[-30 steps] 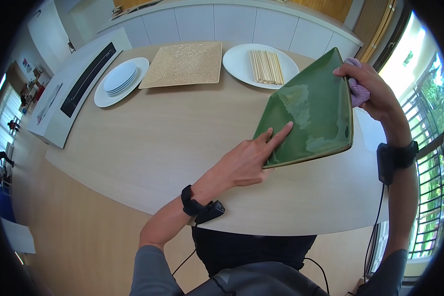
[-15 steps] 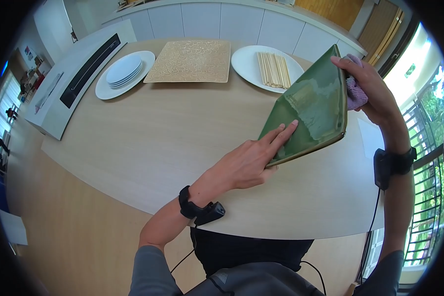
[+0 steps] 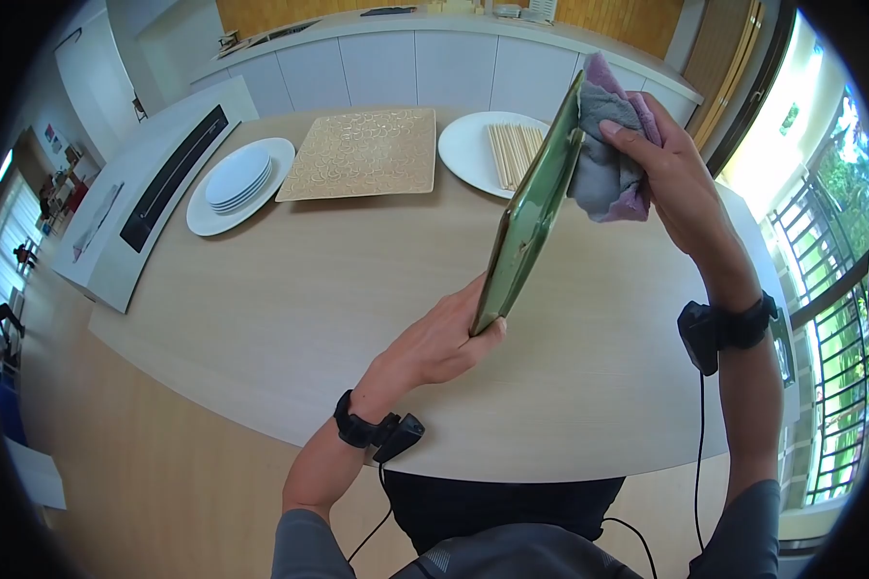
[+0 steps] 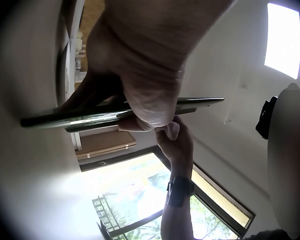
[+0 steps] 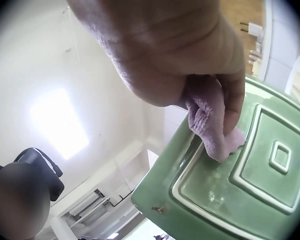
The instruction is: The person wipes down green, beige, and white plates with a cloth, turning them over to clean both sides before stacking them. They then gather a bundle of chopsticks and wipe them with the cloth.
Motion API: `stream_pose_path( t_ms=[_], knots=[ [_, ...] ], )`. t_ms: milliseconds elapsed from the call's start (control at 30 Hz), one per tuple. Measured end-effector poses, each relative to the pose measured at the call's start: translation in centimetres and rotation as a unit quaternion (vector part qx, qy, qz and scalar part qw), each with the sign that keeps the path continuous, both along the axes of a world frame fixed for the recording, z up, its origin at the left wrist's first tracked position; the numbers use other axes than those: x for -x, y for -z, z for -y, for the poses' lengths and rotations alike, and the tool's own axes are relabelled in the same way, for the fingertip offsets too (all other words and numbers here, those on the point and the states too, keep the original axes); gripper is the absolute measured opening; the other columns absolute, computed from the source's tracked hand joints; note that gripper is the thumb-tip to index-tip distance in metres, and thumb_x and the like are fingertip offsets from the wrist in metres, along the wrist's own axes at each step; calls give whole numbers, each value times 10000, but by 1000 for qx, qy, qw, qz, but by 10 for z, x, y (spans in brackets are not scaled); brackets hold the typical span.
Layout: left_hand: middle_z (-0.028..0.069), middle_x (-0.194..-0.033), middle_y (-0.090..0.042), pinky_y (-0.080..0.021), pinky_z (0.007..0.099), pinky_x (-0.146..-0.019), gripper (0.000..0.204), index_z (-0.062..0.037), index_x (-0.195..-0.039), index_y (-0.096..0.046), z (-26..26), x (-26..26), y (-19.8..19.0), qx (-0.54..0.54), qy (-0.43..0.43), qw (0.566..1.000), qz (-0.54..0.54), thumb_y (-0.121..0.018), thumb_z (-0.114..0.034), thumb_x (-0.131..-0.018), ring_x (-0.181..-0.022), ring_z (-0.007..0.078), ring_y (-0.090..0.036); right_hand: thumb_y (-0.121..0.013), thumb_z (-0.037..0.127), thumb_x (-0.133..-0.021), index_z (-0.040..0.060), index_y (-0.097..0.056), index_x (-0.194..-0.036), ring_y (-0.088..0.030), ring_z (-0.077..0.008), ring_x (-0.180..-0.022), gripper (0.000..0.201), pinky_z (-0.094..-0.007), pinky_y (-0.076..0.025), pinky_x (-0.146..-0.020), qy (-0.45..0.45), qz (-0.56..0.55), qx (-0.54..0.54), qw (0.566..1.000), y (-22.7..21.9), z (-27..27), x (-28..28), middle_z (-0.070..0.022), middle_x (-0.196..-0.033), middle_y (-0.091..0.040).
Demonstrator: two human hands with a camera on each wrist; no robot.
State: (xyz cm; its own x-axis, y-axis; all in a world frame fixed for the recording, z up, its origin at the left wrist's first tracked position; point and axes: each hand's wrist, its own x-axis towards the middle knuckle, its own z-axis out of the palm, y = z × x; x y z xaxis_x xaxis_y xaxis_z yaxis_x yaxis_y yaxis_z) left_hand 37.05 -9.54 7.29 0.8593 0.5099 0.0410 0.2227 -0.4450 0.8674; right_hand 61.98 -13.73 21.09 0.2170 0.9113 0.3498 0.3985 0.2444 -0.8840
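Edgewise, green plate [image 3: 528, 220], long axis L hand [image 3: 441, 340] twd cloth [image 3: 599, 191]

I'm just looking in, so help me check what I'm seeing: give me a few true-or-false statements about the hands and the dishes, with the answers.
1. The left hand grips the green plate near its lower end. True.
2. The green plate lies flat on the table. False: it is held up at a steep tilt.
3. The right hand presses a cloth to the green plate's underside. True.
4. The stack of small white plates sits on the patterned tan plate. False: it sits on a larger white plate.
5. The thin sticks lie on a white oval plate. True.
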Motion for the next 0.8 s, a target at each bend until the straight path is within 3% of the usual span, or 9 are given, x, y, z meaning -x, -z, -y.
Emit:
stream_pose_path(
  t_ms=[100,200,333,433,500,533,600,700,800],
  knots=[
    [291,-1290,-539,-429,500,-990,653,-24,-1532,-237,0,0,1,5,-1,1000,2,-506,-171,-956,-1117,498,-523,-632,193,-967,88,-549,-1296,-598,-123,-981,355,-286,-496,-861,79,99,-91,988,2,-3,0,-44,-1137,-633],
    [284,-1245,-557,-432,501,-972,649,-27,-1532,-242,3,-2,-2,10,2,1000,4,-505,-169,-956,-1088,492,-532,-619,187,-968,114,-542,-1321,-600,-146,-992,369,-297,-483,-891,100,175,-147,968,12,-11,-9,-45,-1135,-631],
    [265,-1156,-579,-434,500,-939,626,-28,-1518,-271,2,-1,-1,16,-6,1000,4,-507,-164,-955,-1028,474,-543,-628,201,-961,82,-575,-1288,-587,-155,-1001,352,-296,-474,-902,159,276,-186,929,27,-29,-24,-47,-1132,-616],
    [262,-1127,-576,-438,494,-928,603,-15,-1497,-299,6,-3,-1,15,-8,1000,19,-514,-163,-953,-1002,464,-543,-654,228,-959,49,-628,-1261,-620,-123,-922,352,-275,-501,-840,217,204,-178,938,24,-29,-36,-40,-1062,-663],
    [261,-1114,-574,-437,493,-921,580,-6,-1474,-321,5,-3,2,12,-8,1000,26,-518,-161,-950,-988,460,-540,-655,260,-933,-5,-671,-1170,-588,-114,-795,356,-274,-486,-750,245,93,-62,963,15,-24,-34,-43,-897,-651],
    [260,-1101,-571,-437,491,-915,558,2,-1450,-342,5,-3,3,10,-9,999,32,-522,-159,-947,-975,456,-538,-655,260,-933,-5,-671,-1170,-588,-114,-795,356,-274,-486,-750,245,93,-62,963,17,-27,-37,-43,-897,-651],
    [255,-1082,-567,-435,494,-903,515,9,-1410,-370,8,-6,1,5,-8,999,35,-522,-158,-947,-958,452,-535,-614,288,-891,-36,-684,-1000,-540,-155,-637,349,-332,-446,-616,303,9,-56,951,21,-34,-50,-72,-736,-605],
    [247,-1045,-559,-430,499,-882,435,17,-1328,-415,7,-7,3,-3,-7,999,40,-522,-158,-945,-927,447,-529,-573,304,-888,-39,-666,-945,-537,-142,-659,360,-317,-438,-617,279,-42,-10,959,25,-43,-63,-69,-756,-607],
    [240,-1014,-552,-427,501,-863,380,22,-1268,-438,6,-7,4,-2,-7,999,41,-522,-156,-943,-903,443,-524,-539,269,-905,-23,-656,-920,-541,-141,-665,315,-310,-425,-615,245,-26,-11,969,26,-48,-68,-65,-759,-610]
  ],
)
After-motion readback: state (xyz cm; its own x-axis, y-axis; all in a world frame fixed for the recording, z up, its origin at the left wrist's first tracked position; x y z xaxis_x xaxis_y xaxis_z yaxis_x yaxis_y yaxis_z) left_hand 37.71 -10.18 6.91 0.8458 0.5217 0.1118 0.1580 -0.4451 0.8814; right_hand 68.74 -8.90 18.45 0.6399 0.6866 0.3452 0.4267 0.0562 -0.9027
